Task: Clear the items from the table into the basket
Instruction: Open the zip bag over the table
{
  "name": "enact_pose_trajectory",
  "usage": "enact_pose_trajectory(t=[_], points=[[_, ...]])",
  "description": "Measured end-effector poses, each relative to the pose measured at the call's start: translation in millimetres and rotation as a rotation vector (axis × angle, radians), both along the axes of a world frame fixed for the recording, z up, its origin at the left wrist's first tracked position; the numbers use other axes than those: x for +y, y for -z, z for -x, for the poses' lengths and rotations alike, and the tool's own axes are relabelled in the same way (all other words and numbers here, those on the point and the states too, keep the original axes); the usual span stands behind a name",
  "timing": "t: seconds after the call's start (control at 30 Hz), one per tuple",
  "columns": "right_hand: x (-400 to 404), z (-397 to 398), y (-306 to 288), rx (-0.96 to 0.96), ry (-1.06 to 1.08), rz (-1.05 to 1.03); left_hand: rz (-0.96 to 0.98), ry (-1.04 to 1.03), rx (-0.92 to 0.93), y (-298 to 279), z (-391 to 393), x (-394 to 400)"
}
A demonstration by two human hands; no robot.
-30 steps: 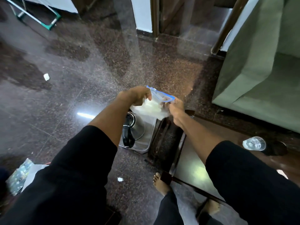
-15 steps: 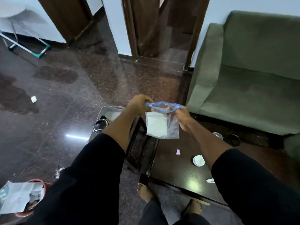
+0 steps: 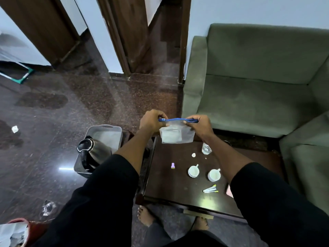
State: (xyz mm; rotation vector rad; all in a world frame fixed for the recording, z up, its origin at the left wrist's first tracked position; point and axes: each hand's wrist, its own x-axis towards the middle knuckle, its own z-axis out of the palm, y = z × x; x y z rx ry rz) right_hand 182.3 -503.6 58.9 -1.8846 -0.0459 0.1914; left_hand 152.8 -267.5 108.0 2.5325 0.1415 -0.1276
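Note:
A clear zip bag point(image 3: 176, 135) with a blue zip strip and something white inside hangs over the far left end of the dark wooden table point(image 3: 160, 186). My left hand point(image 3: 151, 121) pinches the strip's left end and my right hand point(image 3: 200, 124) pinches its right end. On the table lie two white cups point(image 3: 193, 171) point(image 3: 214, 174), a small purple bottle point(image 3: 172, 165), a clear glass point(image 3: 206, 148), a white cap point(image 3: 193, 154) and some pens point(image 3: 211, 188). The grey basket point(image 3: 105, 128) stands on the floor left of the table, holding a steel kettle point(image 3: 92, 152).
A green sofa point(image 3: 249, 86) stands behind and to the right of the table. A red bin with papers point(image 3: 19, 230) is at the bottom left. Scraps point(image 3: 15, 129) and a crumpled wrapper point(image 3: 48, 208) lie on the glossy floor. My bare feet point(image 3: 145, 217) stand at the table's near edge.
The bag has come away from above the basket to over the table's far end. Its blue strip, gaping half a second ago, is now pulled flat between both hands.

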Motion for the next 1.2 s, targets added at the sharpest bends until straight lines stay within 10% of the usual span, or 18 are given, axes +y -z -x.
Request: enact_pose_trajectory(t=[0.23, 0.43, 1.2], points=[[-46, 2, 5, 0.006, 0.008, -0.007, 0.084, -0.015, -0.060, -1, 2, -35], [-64, 8, 8, -0.281, -0.123, 0.592, 0.044, -0.027, -0.056, 9, 0, -72], [-27, 15, -8, -0.219, 0.039, 0.492, 0.080, 0.194, -0.059, 11, -10, -85]])
